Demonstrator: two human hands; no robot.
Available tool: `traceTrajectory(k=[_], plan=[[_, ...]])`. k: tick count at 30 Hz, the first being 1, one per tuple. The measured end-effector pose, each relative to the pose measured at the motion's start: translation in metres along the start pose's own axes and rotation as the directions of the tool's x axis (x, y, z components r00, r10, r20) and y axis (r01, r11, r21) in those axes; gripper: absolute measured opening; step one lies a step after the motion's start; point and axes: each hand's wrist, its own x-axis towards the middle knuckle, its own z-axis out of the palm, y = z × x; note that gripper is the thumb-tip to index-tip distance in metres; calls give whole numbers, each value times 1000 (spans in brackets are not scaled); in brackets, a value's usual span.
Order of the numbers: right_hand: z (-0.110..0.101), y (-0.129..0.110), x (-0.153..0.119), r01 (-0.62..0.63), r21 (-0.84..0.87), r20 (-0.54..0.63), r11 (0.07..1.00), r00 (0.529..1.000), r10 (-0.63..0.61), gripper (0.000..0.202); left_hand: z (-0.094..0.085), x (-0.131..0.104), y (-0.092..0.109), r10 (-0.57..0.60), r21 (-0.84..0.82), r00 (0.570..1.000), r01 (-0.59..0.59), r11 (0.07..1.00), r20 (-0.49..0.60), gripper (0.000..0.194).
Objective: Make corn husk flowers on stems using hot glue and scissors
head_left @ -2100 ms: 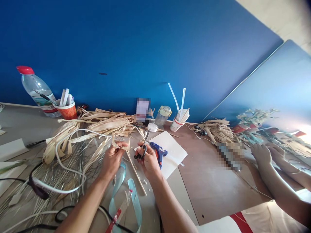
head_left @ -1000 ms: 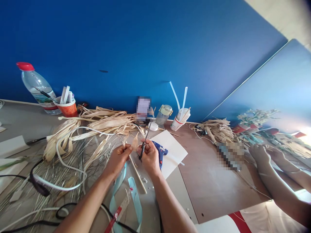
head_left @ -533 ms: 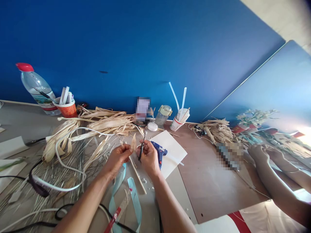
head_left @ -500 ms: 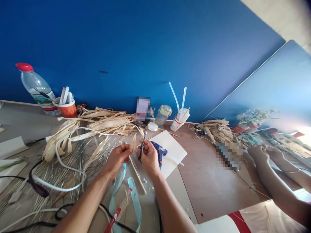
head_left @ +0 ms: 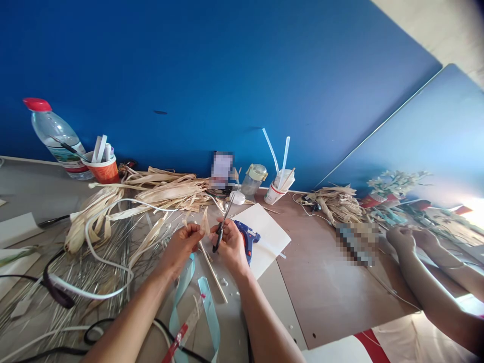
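Note:
My left hand (head_left: pixel 188 241) pinches a small pointed piece of dried corn husk (head_left: pixel 205 222) between thumb and fingers. Close by on the right, my right hand (head_left: pixel 231 243) is wrapped round the dark handles of a pair of scissors (head_left: pixel 224 222), whose blades point up and away from me. The blades and the husk piece are a small distance apart. Just beyond my right hand, a blue glue gun (head_left: pixel 247 238) lies on a white sheet (head_left: pixel 270 233). Beneath my hands a thin wooden stick (head_left: pixel 215 277) and a light blue ribbon (head_left: pixel 209 312) rest on the table.
A heap of dried corn husks (head_left: pixel 166 191) and many thin wires (head_left: pixel 83 262) cover the left side, crossed by a white cable (head_left: pixel 88 232). A bottle (head_left: pixel 56 136), paper cups (head_left: pixel 275 193) and a jar (head_left: pixel 255 179) stand along the blue partition. At right are a co-worker's hands (head_left: pixel 406 239).
The scissors have turned slightly in my right hand, their blades now leaning further right and looking a little apart. The husk piece in my left hand has shifted slightly left.

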Motion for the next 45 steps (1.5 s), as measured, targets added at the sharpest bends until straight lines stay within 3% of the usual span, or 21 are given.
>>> traceTrajectory(k=[8, 14, 19, 27, 31, 36, 40, 45], plan=[[1, 6, 1, -9, -140, -79, 990, 997, -2, 35, -1, 1, -4, -21, 0, 1000, 21, 1000, 12, 31], [0, 3, 1, -6, -103, -56, 995, 998, 0, 34, 1, -4, 2, -138, -63, 983, 146, 987, 118, 34], [0, 5, 1, 2, -99, -12, 995, 1000, -3, 32, 3, -5, 4, -143, -131, 983, 158, 979, 117, 31], [0, 11, 2, 39, -106, 4, 994, 999, -38, 35, 1, -2, 1, -27, 115, 996, 18, 993, 80, 25], [1, 11, 3, -23, -40, 11, 999, 1000, 24, 34, 1, -3, 2, 8, 183, 997, -22, 983, 79, 24], [2, 7, 5, -137, 61, 6, 989, 991, 137, 35, -2, -2, 0, 129, 291, 983, -163, 943, 130, 20], [2, 2, 3, -161, 140, 48, 977, 987, 156, 36, -5, 0, -3, 138, 383, 977, -191, 904, 163, 20], [-6, -10, -2, -148, 306, 79, 940, 988, 130, 33, -7, 3, -4, 175, 494, 983, -177, 852, 49, 22]])
